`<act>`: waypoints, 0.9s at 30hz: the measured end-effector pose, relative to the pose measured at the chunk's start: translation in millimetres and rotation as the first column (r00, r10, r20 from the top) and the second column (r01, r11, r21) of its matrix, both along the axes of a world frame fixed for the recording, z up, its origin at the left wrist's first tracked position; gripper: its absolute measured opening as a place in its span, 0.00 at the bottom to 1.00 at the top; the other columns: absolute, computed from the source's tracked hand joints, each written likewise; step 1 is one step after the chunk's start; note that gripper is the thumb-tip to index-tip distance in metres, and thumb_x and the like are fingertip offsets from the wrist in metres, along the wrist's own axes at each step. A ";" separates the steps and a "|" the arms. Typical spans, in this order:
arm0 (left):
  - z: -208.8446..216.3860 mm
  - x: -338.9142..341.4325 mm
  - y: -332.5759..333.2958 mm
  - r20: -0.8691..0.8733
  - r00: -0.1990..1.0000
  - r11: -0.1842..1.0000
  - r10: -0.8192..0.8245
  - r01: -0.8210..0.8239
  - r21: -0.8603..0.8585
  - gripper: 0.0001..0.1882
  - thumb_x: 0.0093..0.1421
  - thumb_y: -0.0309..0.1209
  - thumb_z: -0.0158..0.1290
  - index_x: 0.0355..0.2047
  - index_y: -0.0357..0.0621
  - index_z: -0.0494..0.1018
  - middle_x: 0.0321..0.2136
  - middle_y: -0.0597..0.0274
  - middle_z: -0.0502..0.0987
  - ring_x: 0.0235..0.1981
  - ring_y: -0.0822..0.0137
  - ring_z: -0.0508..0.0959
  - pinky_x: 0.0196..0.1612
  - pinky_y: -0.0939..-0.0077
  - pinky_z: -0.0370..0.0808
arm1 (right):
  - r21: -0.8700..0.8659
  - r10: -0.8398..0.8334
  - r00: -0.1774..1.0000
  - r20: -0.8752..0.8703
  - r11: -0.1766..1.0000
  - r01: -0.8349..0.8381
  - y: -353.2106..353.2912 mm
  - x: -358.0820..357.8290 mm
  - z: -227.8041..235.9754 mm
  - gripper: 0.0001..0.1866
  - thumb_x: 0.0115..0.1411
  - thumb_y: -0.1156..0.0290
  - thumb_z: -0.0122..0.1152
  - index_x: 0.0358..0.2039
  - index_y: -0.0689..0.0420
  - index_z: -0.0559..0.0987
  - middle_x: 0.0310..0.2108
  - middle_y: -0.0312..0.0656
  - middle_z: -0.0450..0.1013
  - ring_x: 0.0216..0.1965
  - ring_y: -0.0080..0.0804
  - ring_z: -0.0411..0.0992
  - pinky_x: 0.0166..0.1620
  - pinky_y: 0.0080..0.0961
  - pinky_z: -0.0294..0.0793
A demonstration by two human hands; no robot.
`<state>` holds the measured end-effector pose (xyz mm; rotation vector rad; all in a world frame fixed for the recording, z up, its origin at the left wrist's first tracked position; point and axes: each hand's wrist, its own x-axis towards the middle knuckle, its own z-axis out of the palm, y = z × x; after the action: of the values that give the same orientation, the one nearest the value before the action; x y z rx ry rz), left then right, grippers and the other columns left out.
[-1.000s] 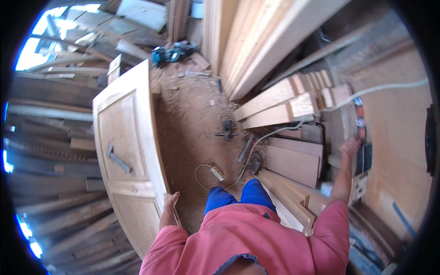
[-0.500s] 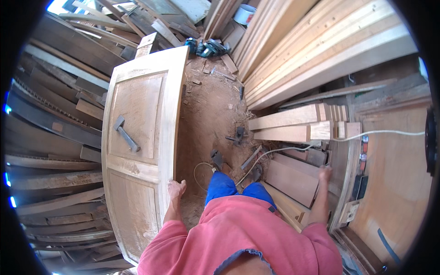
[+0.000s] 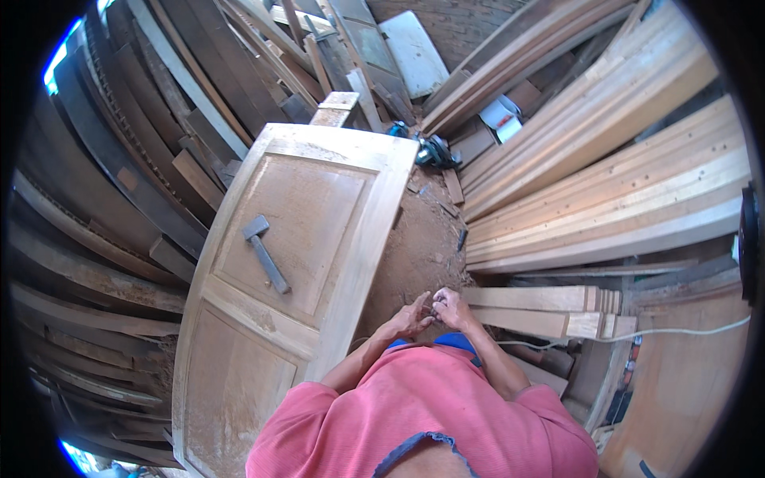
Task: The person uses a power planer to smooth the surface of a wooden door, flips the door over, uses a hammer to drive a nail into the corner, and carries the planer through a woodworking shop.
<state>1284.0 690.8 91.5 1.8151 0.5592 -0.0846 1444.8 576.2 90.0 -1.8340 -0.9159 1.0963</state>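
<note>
In front of my body, both hands are close together. My left hand (image 3: 412, 316) has its fingers stretched out and apart, reaching toward the other. Beside it, my right hand (image 3: 452, 309) is closed with the fingers curled in; anything small inside is hidden. To my left lies a pale wooden panelled door (image 3: 287, 327), its right edge near my left forearm. On its upper panel rests a hammer (image 3: 266, 253), untouched.
Long boards (image 3: 590, 227) are stacked at the right, with shorter squared timbers (image 3: 530, 299) below. A pale cable (image 3: 677, 331) crosses there. Dark planks (image 3: 96, 263) fill the left. Green-and-black power tools (image 3: 434, 151) sit beyond the door, near a white bucket (image 3: 500, 115).
My left hand has left the door's edge and my right hand has come in from the right side. They now meet in front of me. The view has shifted.
</note>
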 end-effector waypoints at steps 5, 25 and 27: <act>14.0 -7.1 61.8 -0.029 0.998 0.987 0.048 -0.043 0.157 0.15 0.62 0.35 0.48 0.45 0.40 0.72 0.35 0.39 0.79 0.38 0.46 0.81 0.41 0.52 0.76 | 0.036 0.186 0.958 0.218 0.979 -0.198 94.2 -7.9 50.0 0.13 0.57 0.65 0.55 0.34 0.62 0.80 0.31 0.51 0.79 0.36 0.42 0.79 0.41 0.37 0.77; -70.4 27.6 376.5 -0.213 0.632 0.573 0.745 -0.444 0.689 0.16 0.66 0.35 0.43 0.40 0.36 0.75 0.36 0.37 0.76 0.38 0.40 0.75 0.40 0.49 0.71 | -0.396 0.100 0.963 0.251 0.918 0.008 255.3 266.7 -161.8 0.16 0.55 0.60 0.52 0.32 0.57 0.83 0.34 0.55 0.78 0.40 0.55 0.76 0.47 0.43 0.74; -96.7 55.5 406.9 -0.315 0.546 0.503 0.776 -0.237 0.831 0.15 0.65 0.35 0.44 0.46 0.41 0.72 0.49 0.41 0.70 0.49 0.41 0.70 0.49 0.46 0.67 | -0.477 0.245 0.945 0.218 0.871 -0.116 286.7 299.0 -214.4 0.16 0.54 0.61 0.52 0.34 0.56 0.83 0.35 0.54 0.78 0.42 0.54 0.76 0.47 0.43 0.74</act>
<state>1339.6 1097.7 -5.1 2.2230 1.9535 -0.0762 1743.7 862.8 -124.5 -2.3740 -1.0714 1.2804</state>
